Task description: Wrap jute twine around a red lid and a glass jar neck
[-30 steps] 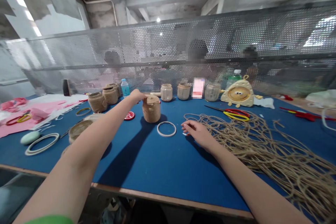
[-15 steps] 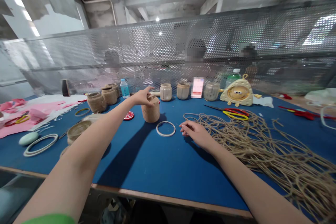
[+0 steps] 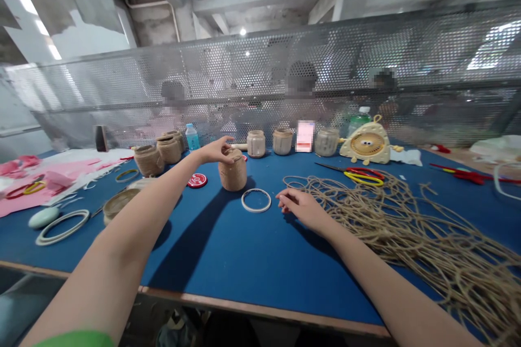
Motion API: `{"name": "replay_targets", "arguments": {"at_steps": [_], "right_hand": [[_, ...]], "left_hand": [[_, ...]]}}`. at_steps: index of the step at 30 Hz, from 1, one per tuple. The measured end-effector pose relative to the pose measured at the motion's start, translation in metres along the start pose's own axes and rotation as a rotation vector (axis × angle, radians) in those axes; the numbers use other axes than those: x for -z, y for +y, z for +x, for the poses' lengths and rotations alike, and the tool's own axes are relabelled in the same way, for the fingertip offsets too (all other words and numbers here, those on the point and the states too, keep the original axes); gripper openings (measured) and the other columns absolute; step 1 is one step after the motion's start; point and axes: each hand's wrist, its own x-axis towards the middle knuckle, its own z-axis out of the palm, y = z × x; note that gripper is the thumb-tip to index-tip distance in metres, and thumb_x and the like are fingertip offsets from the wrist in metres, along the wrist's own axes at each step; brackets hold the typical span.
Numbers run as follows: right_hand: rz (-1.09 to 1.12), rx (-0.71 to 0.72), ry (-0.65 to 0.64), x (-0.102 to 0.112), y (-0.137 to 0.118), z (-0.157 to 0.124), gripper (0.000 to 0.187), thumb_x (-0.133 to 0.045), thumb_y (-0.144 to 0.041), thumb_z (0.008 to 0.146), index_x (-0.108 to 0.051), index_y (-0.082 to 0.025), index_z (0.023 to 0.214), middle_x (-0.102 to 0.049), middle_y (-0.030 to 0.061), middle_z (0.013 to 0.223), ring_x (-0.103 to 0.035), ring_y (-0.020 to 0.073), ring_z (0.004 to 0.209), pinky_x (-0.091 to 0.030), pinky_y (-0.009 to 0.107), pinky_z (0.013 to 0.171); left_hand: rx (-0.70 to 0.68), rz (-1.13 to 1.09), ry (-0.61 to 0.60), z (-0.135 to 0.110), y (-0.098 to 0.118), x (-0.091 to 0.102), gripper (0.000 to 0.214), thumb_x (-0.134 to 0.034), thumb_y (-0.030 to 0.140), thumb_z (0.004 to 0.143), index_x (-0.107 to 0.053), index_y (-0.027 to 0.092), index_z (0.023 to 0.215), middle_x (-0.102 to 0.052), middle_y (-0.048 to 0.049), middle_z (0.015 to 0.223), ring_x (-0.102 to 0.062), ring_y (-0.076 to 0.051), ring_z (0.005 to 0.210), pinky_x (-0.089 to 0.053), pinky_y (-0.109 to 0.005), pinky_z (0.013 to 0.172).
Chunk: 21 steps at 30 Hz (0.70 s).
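Observation:
A jar wrapped in tan rope point(image 3: 233, 172) stands upright on the blue table point(image 3: 244, 260). My left hand point(image 3: 216, 149) reaches over its top, fingers curled and touching the rim, index finger pointing right. A white ring point(image 3: 256, 200) lies flat just in front of the jar. To the ring's right, my right hand point(image 3: 300, 206) rests palm down on the table with fingers loosely apart, at the near edge of a big tangle of tan rope point(image 3: 411, 227).
Other rope-wrapped jars point(image 3: 148, 159) and bare jars point(image 3: 255, 143) stand along the back by a perforated metal screen. Scissors point(image 3: 362, 174), a small fan point(image 3: 367, 145), a red disc point(image 3: 197, 180), hoops point(image 3: 61, 225) and pink fabric point(image 3: 24, 184) lie around. People sit behind the screen.
My left hand has lifted slightly and settled on the wrapped jar's top, fingers curling. The right hand has drawn a little toward me and left. The view has shifted slightly.

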Motion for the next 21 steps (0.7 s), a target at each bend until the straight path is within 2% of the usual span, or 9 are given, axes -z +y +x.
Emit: {"name": "replay_targets", "arguments": {"at_steps": [13, 21], "right_hand": [[-0.037, 0.025, -0.017, 0.0, 0.0, -0.001, 0.023, -0.042, -0.034, 0.082, -0.058, -0.019, 0.085, -0.062, 0.0019, 0.07, -0.058, 0.0122, 0.061, -0.045, 0.026, 0.061], [-0.051, 0.013, -0.04, 0.002, -0.006, -0.004, 0.02, -0.042, -0.033, 0.081, -0.057, -0.019, 0.082, -0.062, 0.0009, 0.069, -0.058, 0.0122, 0.06, -0.044, 0.026, 0.06]], "left_hand": [[-0.003, -0.028, -0.137, 0.001, 0.009, 0.007, 0.081, -0.07, 0.015, 0.047, -0.042, 0.021, 0.122, -0.052, -0.0121, 0.117, -0.05, -0.024, 0.108, -0.037, -0.036, 0.091], [0.007, -0.045, -0.206, -0.003, 0.019, 0.01, 0.091, -0.073, 0.012, 0.042, -0.04, 0.024, 0.125, -0.048, -0.0111, 0.125, -0.043, -0.027, 0.117, -0.033, -0.037, 0.096]]}}
